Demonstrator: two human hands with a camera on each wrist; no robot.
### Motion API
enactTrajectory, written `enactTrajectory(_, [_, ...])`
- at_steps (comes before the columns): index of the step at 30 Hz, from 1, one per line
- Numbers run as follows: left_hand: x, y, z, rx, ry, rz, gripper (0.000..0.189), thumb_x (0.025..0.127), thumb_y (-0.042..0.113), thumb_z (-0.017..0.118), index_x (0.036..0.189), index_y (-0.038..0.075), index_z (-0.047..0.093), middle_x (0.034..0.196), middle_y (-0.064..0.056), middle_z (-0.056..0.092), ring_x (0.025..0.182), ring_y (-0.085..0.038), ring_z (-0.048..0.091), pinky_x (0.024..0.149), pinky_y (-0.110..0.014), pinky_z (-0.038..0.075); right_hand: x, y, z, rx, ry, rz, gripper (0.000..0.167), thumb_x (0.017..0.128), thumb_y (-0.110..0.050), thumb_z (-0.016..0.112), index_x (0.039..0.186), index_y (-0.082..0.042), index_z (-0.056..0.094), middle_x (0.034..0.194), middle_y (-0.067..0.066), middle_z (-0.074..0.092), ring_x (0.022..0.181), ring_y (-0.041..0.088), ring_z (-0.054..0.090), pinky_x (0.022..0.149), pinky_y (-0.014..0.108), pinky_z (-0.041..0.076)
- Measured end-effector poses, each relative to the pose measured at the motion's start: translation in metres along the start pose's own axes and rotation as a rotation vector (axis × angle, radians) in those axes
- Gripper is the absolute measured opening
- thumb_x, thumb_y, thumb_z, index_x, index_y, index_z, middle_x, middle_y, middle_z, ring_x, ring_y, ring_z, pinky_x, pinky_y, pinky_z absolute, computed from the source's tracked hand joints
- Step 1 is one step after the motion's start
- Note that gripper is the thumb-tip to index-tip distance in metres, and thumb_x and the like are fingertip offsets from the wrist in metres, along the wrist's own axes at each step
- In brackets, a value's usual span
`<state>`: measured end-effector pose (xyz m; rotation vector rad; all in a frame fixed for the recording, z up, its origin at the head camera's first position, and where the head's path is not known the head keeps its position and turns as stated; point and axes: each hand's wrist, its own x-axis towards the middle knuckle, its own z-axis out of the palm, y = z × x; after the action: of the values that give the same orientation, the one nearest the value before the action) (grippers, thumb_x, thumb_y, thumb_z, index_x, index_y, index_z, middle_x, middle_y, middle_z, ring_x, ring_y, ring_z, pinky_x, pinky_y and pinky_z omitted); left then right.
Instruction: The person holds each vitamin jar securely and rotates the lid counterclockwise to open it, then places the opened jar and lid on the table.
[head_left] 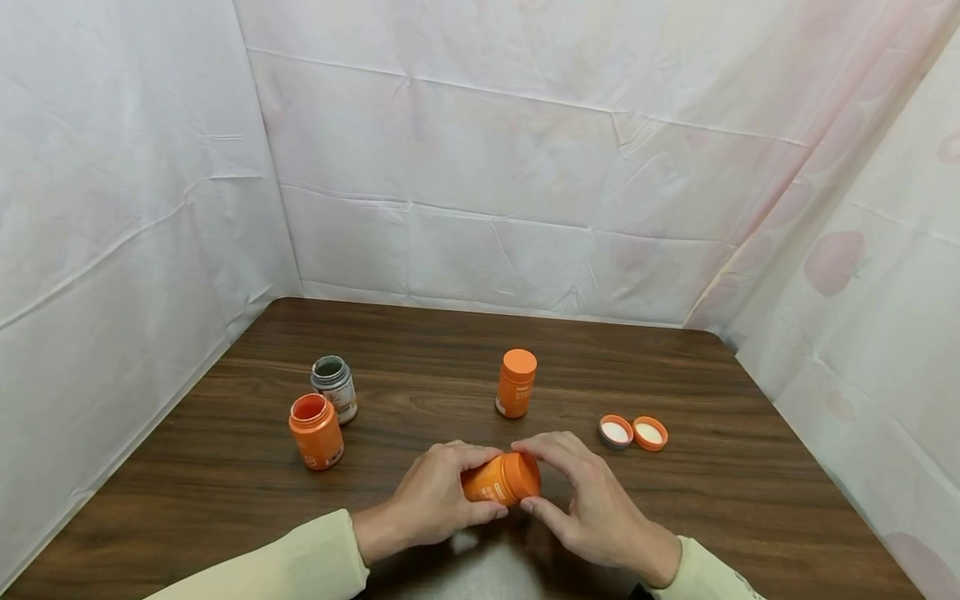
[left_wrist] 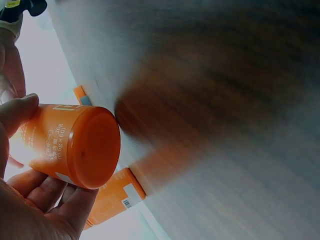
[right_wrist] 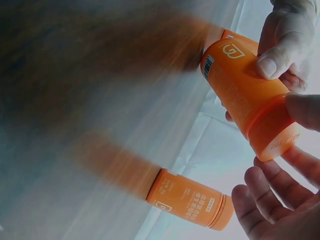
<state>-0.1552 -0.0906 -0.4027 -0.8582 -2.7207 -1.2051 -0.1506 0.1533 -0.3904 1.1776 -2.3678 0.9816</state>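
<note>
An orange bottle with white print lies tilted between both hands, close over the table's near middle. My left hand grips its body, thumb on the near side and fingers on the far side. At the other end, the right hand holds the orange lid between thumb and fingertips. In the right wrist view, the thumb lies on the rim of the lid, which sits on the bottle's neck. The rounded base of the bottle faces the left wrist camera.
A second orange bottle, lid on, stands farther back. At left stand an uncapped orange bottle and an uncapped grey-and-white bottle. Two lids, one grey-sided and one orange, lie inside up at right. White sheeting surrounds the table.
</note>
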Motion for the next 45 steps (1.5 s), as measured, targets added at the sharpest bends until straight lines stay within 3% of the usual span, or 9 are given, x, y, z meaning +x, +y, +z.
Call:
enactTrajectory(5, [-0.0006,-0.0004,0.0001,-0.003,-0.003,0.002,0.050,0.078,0.034,0.091,0.125,0.030,0.073,0.111,0.015,0.072,0.089,-0.002,0.060,0.076,-0.026,0.050,-0.0002,0.0002,-0.0003,0.000,0.002,-0.026,0.072,0.076,-0.006,0.088,0.139,-0.025,0.058,0.132,-0.007,0.061,0.120,0.011,0.056,0.096,0.031,0.050])
enactTrajectory(17, [0.0002,0.0013,-0.0004,0.022,0.017,0.023,0.051,0.077,0.036,0.092,0.124,0.027,0.073,0.110,0.014,0.072,0.088,-0.002,0.059,0.075,-0.025,0.050,0.0031,0.0014,-0.0026,0.046,-0.014,-0.072,0.074,0.067,0.013,0.081,0.132,-0.017,0.062,0.134,-0.004,0.058,0.124,0.017,0.054,0.105,0.022,0.041])
enactTrajectory(23, [-0.0002,0.0013,-0.0007,0.028,0.022,0.025,0.051,0.077,0.036,0.092,0.124,0.028,0.073,0.109,0.014,0.072,0.087,-0.002,0.059,0.074,-0.025,0.049,0.0041,0.0018,-0.0026,0.046,-0.018,-0.084,0.074,0.067,0.014,0.079,0.133,-0.017,0.062,0.135,-0.003,0.057,0.124,0.018,0.054,0.105,0.025,0.042])
enactTrajectory(28, [-0.0003,0.0008,-0.0010,0.016,0.018,0.029,0.051,0.077,0.034,0.092,0.124,0.027,0.073,0.108,0.014,0.072,0.086,-0.002,0.059,0.074,-0.025,0.050,0.0046,0.0018,-0.0027,0.048,-0.007,-0.084,0.076,0.069,0.004,0.086,0.137,-0.015,0.059,0.137,-0.002,0.056,0.126,0.020,0.053,0.105,0.025,0.042])
enactTrajectory(32, [-0.0001,-0.0001,-0.0011,0.002,0.013,0.023,0.050,0.078,0.034,0.092,0.124,0.028,0.073,0.107,0.015,0.072,0.085,-0.002,0.058,0.073,-0.024,0.049,0.0041,0.0007,-0.0013,0.049,0.026,-0.030,0.069,0.080,-0.016,0.089,0.140,-0.018,0.056,0.135,-0.004,0.058,0.121,0.019,0.056,0.098,0.028,0.048])
enactTrajectory(36, [0.0002,-0.0008,-0.0008,-0.009,0.011,0.014,0.050,0.077,0.033,0.092,0.123,0.028,0.074,0.108,0.015,0.072,0.085,-0.002,0.058,0.073,-0.024,0.049,0.0038,-0.0002,0.0000,0.018,0.042,0.077,0.053,0.088,-0.032,0.083,0.134,-0.022,0.059,0.119,-0.010,0.062,0.104,0.015,0.060,0.085,0.032,0.054])
enactTrajectory(40, [0.0004,-0.0010,-0.0008,-0.018,0.006,0.009,0.050,0.077,0.031,0.093,0.123,0.028,0.074,0.110,0.014,0.072,0.087,-0.002,0.059,0.074,-0.025,0.050,0.0035,-0.0002,0.0012,-0.021,0.051,0.155,0.039,0.090,-0.037,0.080,0.123,-0.022,0.065,0.101,-0.014,0.063,0.089,0.009,0.058,0.075,0.031,0.053])
enactTrajectory(45, [0.0009,-0.0013,-0.0005,-0.016,0.007,0.010,0.051,0.077,0.031,0.093,0.123,0.028,0.074,0.112,0.015,0.072,0.090,-0.002,0.060,0.076,-0.025,0.051,0.0046,0.0007,0.0021,-0.013,0.037,0.215,0.030,0.091,-0.038,0.079,0.113,-0.022,0.068,0.093,-0.014,0.063,0.081,0.004,0.056,0.069,0.030,0.052])
